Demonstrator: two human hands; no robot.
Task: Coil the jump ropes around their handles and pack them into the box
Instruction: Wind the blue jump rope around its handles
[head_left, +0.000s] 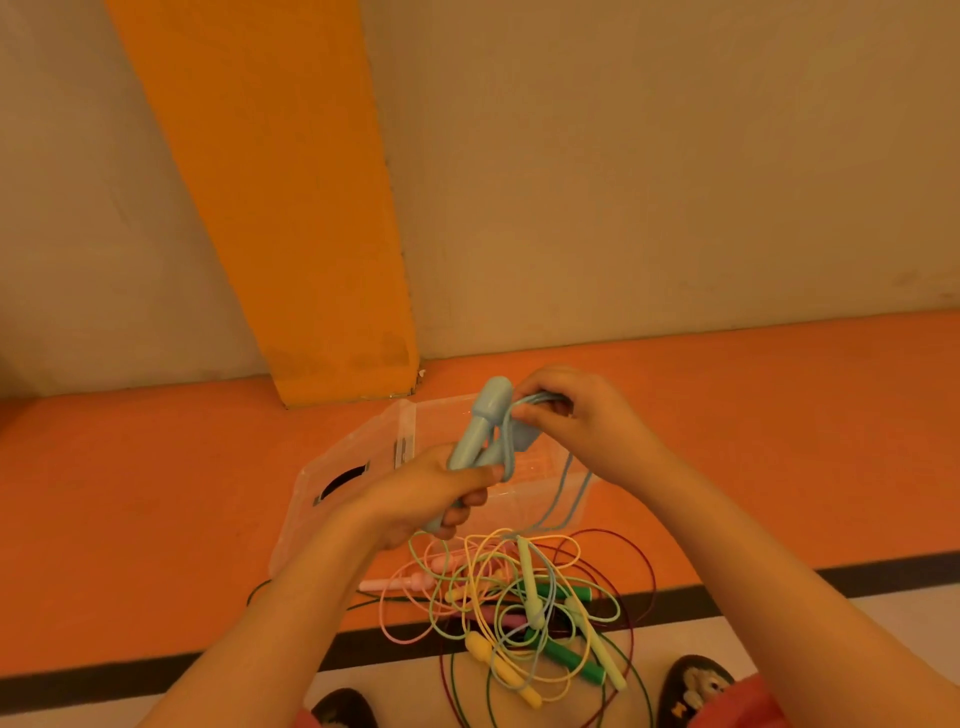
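Light-blue plastic jump rope (478, 423), held over the clear plastic box (358, 452), seems partly wound.
Your left hand (431, 493) is closed around both stiff handles at their lower ends, and your right hand (582, 421) pinches the thin blue cord (537, 399) beside the handle tops. The cord looks light, soft and springy. I think it will unwind if you loosen it, so keep tension. The tangled pile of pastel ropes (519, 603) lies near your feet.

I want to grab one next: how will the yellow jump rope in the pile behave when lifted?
The yellow jump rope lies in loose loops, so it is probably floppy. It crosses the green rope and pink rope, so it will likely snag them.
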